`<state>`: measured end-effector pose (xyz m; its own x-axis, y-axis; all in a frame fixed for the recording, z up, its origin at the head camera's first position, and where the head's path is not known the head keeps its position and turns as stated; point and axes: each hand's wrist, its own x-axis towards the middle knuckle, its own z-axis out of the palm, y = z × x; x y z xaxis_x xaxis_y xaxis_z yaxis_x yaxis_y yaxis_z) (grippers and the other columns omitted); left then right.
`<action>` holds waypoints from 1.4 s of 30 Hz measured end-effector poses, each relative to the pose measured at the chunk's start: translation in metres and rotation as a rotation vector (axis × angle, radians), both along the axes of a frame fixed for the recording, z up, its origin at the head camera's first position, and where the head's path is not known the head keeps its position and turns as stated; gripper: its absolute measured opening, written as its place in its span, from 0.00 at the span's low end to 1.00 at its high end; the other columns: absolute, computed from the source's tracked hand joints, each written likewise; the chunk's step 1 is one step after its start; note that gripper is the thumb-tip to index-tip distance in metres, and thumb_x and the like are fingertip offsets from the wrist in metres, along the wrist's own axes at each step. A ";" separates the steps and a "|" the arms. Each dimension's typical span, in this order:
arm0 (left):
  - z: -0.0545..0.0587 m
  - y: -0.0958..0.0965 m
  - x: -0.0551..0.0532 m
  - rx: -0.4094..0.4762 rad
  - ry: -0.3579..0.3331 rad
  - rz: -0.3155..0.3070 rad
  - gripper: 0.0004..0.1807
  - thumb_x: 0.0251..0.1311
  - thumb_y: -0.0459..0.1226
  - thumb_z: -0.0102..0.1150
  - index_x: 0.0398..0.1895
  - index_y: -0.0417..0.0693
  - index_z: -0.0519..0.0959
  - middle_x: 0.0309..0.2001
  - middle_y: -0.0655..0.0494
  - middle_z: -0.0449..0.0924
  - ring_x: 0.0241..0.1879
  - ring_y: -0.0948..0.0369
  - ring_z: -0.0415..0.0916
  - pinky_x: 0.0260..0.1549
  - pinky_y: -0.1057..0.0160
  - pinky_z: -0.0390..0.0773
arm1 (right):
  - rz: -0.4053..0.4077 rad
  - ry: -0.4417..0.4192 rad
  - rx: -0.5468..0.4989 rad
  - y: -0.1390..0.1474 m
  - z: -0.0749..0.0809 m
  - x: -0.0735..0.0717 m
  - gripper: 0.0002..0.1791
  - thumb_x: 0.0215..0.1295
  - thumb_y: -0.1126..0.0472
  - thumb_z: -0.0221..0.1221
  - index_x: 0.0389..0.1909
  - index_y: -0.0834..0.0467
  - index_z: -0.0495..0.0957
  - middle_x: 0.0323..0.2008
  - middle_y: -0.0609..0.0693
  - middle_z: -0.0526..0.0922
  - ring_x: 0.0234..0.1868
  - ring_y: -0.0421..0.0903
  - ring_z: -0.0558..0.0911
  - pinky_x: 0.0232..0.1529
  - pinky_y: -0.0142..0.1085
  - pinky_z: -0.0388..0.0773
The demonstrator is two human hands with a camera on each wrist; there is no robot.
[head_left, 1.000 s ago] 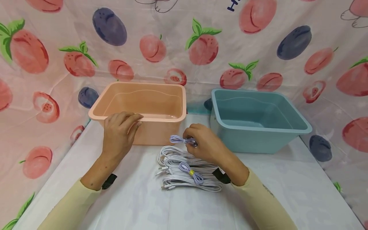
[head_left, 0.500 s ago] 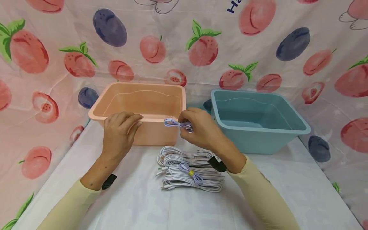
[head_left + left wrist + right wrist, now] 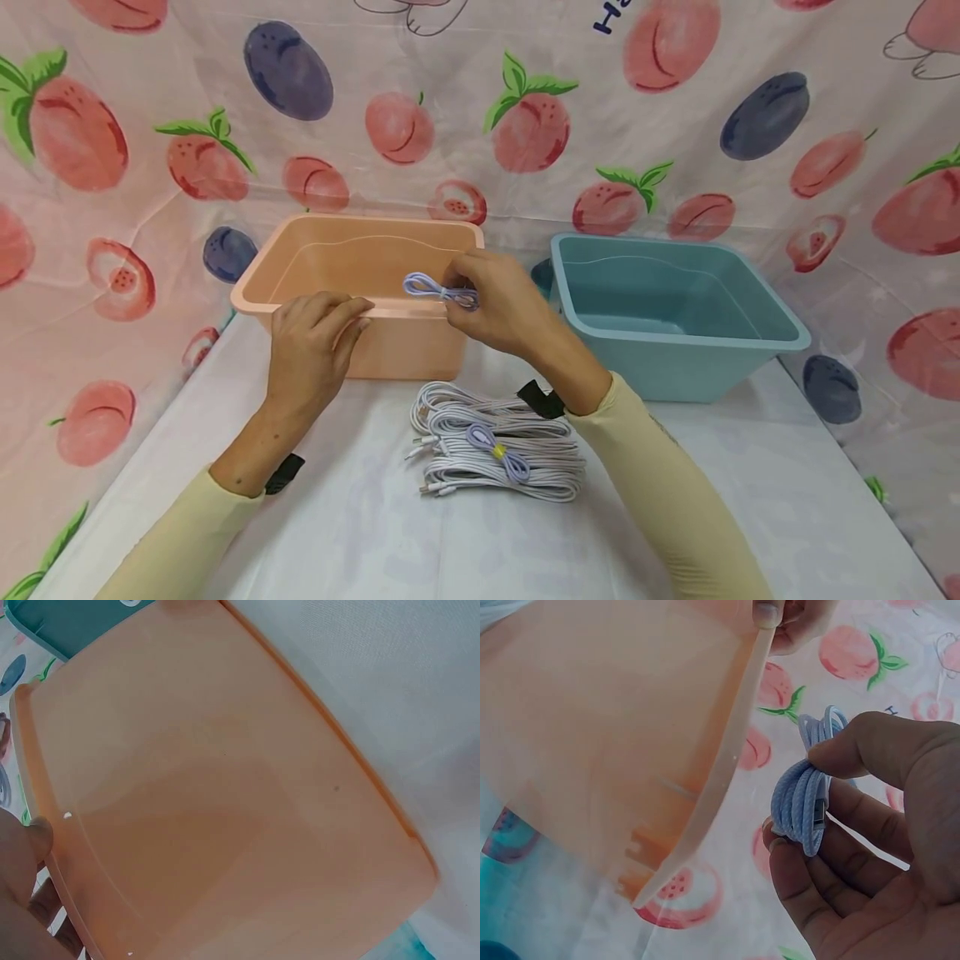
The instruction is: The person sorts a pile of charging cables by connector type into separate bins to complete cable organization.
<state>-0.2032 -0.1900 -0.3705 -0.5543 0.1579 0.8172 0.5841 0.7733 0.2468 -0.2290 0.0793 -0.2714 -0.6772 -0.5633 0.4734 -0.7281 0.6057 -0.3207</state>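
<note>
My left hand [image 3: 309,354] grips the front rim of the peach-orange bin [image 3: 408,350], thumb outside and fingers over the edge. My right hand [image 3: 502,302] pinches a coiled lilac USB cable [image 3: 423,285] between thumb and fingers, level with the bin's front rim near its right corner. Its metal plug [image 3: 820,813] shows in the right wrist view. Below, on the table, lies a pile of coiled white cables [image 3: 502,485]. Across that pile rests another lilac cable [image 3: 516,468], bound with a yellow tie.
A teal bin [image 3: 660,367] stands right of the orange one, with a gap between them. White cloth [image 3: 360,517] covers the table. Behind the bins hangs a fruit-print curtain [image 3: 465,100].
My right hand has lifted the lilac cable from just above the pile, up and leftward to the orange bin's rim. The left hand has stayed on the rim.
</note>
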 end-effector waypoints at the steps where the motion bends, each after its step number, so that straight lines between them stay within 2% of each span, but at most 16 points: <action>1: 0.000 0.000 0.000 -0.002 -0.002 0.000 0.10 0.69 0.37 0.70 0.50 0.46 0.89 0.45 0.48 0.86 0.49 0.45 0.79 0.54 0.41 0.68 | 0.003 0.000 -0.005 -0.002 0.000 -0.002 0.06 0.60 0.67 0.68 0.38 0.59 0.85 0.34 0.49 0.84 0.37 0.46 0.80 0.43 0.40 0.80; 5: 0.001 0.001 0.001 -0.002 0.003 0.002 0.10 0.69 0.37 0.70 0.51 0.46 0.89 0.45 0.48 0.86 0.49 0.45 0.79 0.54 0.40 0.68 | 0.002 -0.016 -0.026 -0.008 -0.001 -0.009 0.06 0.60 0.67 0.68 0.39 0.60 0.85 0.34 0.49 0.85 0.36 0.46 0.81 0.43 0.40 0.80; 9: 0.000 0.002 0.001 0.019 0.022 -0.005 0.10 0.67 0.35 0.71 0.49 0.46 0.89 0.44 0.48 0.86 0.48 0.45 0.80 0.53 0.40 0.68 | -0.009 -0.033 -0.047 -0.011 -0.005 -0.014 0.08 0.61 0.67 0.68 0.41 0.61 0.85 0.38 0.52 0.86 0.40 0.48 0.82 0.46 0.40 0.82; 15: 0.000 0.002 0.001 0.002 0.024 -0.004 0.10 0.69 0.36 0.70 0.50 0.46 0.89 0.45 0.47 0.86 0.48 0.44 0.80 0.54 0.40 0.68 | -0.014 -0.027 -0.068 -0.009 -0.011 -0.013 0.10 0.62 0.65 0.69 0.43 0.61 0.85 0.42 0.55 0.85 0.43 0.50 0.81 0.49 0.40 0.81; 23: 0.000 0.000 0.001 -0.030 -0.002 0.004 0.11 0.73 0.40 0.66 0.52 0.47 0.89 0.47 0.47 0.86 0.50 0.44 0.79 0.56 0.39 0.68 | 0.008 -0.013 -0.128 -0.002 -0.013 0.000 0.10 0.60 0.65 0.69 0.43 0.61 0.84 0.42 0.54 0.84 0.44 0.52 0.81 0.49 0.40 0.81; 28: -0.001 0.001 0.000 -0.011 0.006 0.004 0.10 0.70 0.38 0.69 0.51 0.46 0.89 0.46 0.47 0.86 0.50 0.44 0.79 0.55 0.39 0.68 | 0.027 0.013 -0.143 0.005 -0.017 0.009 0.09 0.61 0.66 0.68 0.43 0.60 0.84 0.41 0.53 0.82 0.43 0.51 0.81 0.48 0.40 0.80; 42: 0.000 0.005 0.002 0.026 0.034 -0.005 0.11 0.65 0.33 0.72 0.50 0.46 0.90 0.44 0.47 0.86 0.48 0.44 0.81 0.53 0.39 0.69 | -0.006 -0.001 -0.079 0.023 -0.033 0.038 0.11 0.63 0.65 0.72 0.45 0.58 0.84 0.42 0.50 0.84 0.42 0.48 0.83 0.45 0.37 0.82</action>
<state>-0.2015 -0.1846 -0.3710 -0.5252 0.1389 0.8396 0.5966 0.7636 0.2469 -0.1909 0.1019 -0.3046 -0.6813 -0.5201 0.5150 -0.7239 0.5833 -0.3685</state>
